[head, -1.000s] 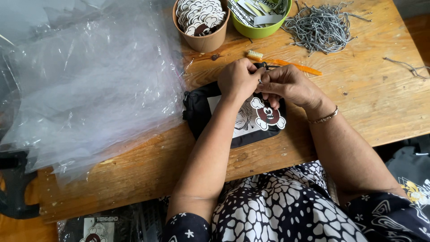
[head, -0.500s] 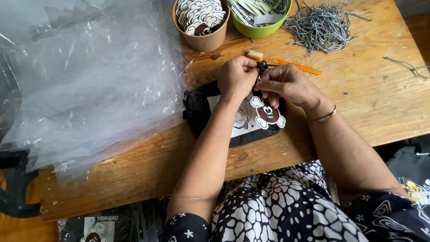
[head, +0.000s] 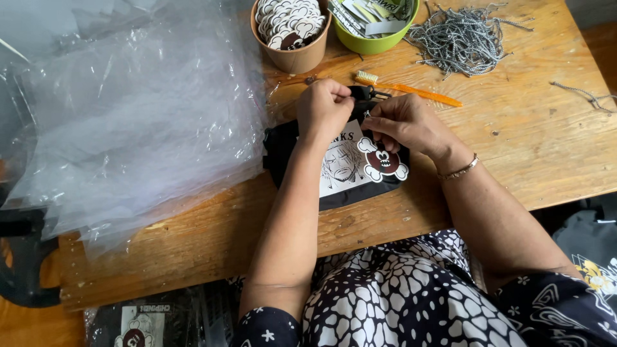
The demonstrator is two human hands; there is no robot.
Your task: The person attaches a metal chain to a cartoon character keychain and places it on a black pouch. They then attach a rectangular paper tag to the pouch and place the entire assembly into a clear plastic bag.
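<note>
On the wooden table [head: 553,160], black pouch [head: 347,168] lying crosswise, long axis left-right, both hands pinching its top edge, left hand [head: 326,109], right hand [head: 402,122].

Both hands [head: 360,115] shifted slightly on the pouch [head: 340,164].

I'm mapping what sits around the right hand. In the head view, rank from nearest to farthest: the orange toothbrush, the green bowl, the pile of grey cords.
From the right hand:
1. Orange plastic toothbrush, just beyond the knuckles.
2. Round green bowl, farther up the wooden table.
3. Pile of grey twisted cords, up and to the right.
The last two are close.
</note>
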